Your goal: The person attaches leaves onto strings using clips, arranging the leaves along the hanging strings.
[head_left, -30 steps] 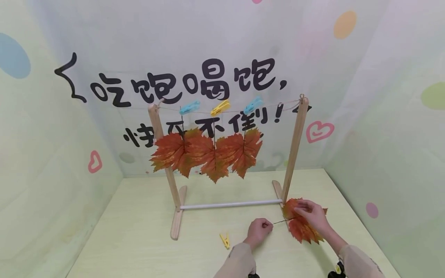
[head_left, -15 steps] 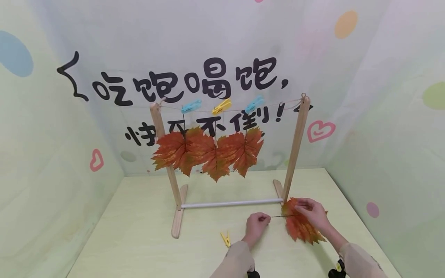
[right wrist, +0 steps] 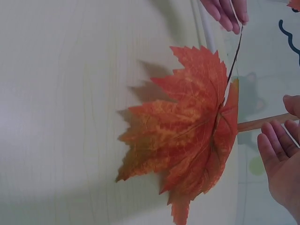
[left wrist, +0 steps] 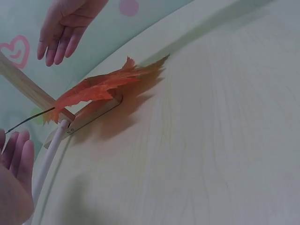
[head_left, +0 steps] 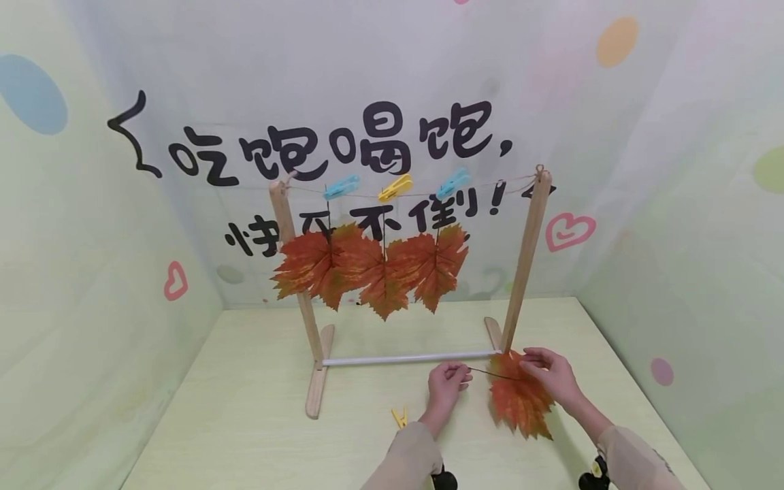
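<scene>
My left hand [head_left: 446, 389] pinches the dark thin stem [head_left: 486, 372] of an orange-red artificial maple leaf [head_left: 519, 407] at the right of the table. In the left wrist view the leaf [left wrist: 101, 91] is raised, its shadow falling on the tabletop. My right hand [head_left: 556, 378] overlaps the leaf's far right edge in the head view. Both wrist views show the right hand [left wrist: 70, 26] apart from the leaf, fingers relaxed and nothing in them. A yellow clothespin [head_left: 400, 417] lies by my left sleeve, partly hidden by it.
A wooden rack with a right post [head_left: 528, 258], a left post [head_left: 309, 327] and a white crossbar [head_left: 410, 358] stands behind the hands. On its string, two blue clothespins [head_left: 341, 186] and a yellow one [head_left: 395, 187] hold three similar leaves [head_left: 382, 269].
My left hand has moved back and slightly left, drawing the leaf by its stem leftward from under the right hand. The right hand stays nearly in place.
</scene>
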Available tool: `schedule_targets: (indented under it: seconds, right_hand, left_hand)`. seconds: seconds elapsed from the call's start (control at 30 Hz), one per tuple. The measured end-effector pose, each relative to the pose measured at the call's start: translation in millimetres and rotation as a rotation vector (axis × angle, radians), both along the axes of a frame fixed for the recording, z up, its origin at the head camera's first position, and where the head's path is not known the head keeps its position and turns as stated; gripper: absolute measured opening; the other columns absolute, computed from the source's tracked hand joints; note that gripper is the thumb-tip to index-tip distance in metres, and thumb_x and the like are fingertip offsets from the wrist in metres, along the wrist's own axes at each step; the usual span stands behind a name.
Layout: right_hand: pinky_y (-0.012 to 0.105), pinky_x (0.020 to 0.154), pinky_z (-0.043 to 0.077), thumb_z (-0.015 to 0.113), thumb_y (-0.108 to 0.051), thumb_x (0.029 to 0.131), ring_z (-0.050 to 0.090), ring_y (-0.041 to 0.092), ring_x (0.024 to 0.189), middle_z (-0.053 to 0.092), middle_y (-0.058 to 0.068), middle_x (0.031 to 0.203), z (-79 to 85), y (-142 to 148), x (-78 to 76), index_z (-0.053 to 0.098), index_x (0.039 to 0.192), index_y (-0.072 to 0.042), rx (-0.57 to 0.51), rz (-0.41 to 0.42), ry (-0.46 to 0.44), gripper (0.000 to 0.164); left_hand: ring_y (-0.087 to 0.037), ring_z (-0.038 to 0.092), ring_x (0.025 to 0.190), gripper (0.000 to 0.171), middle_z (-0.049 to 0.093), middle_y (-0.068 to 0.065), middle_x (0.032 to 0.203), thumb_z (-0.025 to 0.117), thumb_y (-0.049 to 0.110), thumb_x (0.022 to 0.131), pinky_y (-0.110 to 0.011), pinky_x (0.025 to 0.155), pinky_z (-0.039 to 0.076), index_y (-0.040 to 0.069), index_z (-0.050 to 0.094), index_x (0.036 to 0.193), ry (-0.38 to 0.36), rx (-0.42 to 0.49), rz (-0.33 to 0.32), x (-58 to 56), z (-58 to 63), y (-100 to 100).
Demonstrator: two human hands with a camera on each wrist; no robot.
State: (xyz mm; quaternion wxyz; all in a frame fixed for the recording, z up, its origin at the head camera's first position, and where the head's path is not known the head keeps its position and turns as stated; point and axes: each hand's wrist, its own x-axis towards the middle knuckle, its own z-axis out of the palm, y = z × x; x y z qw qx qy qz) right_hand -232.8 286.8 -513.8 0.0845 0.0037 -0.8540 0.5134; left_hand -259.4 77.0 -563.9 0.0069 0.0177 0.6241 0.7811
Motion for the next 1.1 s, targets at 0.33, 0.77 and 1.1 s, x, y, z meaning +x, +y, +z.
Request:
schedule_targets:
  seconds: [0.33,0.77,1.1]
  right_hand:
    - [0.017,0.069,0.049,0.064,-0.007,0.083,0.060,0.009,0.082,0.062,0.026,0.100,-2.5,-2.1,-2.8,0.058,0.109,0.010,0.004,-0.015,0.023,0.031]
    - [0.019,0.067,0.050,0.063,-0.009,0.085,0.060,0.016,0.085,0.063,0.023,0.099,4.8,-9.0,-0.9,0.056,0.111,0.011,0.007,0.001,0.026,0.033]
    - [0.017,0.069,0.049,0.065,-0.006,0.083,0.057,0.000,0.078,0.064,0.022,0.094,3.5,-10.5,-14.3,0.058,0.108,0.012,0.019,0.029,0.104,0.032]
  left_hand:
    - [-0.028,0.067,0.074,0.010,0.065,-0.027,0.084,0.054,-0.002,0.087,-0.035,0.065,0.055,-0.012,0.053,0.089,-0.052,0.138,0.064,0.9,1.5,-3.6]
    - [-0.024,0.066,0.069,0.014,0.065,-0.026,0.078,0.063,-0.009,0.077,-0.034,0.064,0.055,-0.015,0.055,0.086,-0.003,0.118,0.121,1.9,20.7,-9.3]
    - [-0.012,0.064,0.066,0.014,0.067,-0.014,0.076,0.068,-0.003,0.077,-0.024,0.062,0.053,-0.012,0.063,0.086,0.041,0.073,0.125,-7.3,44.5,-26.3]
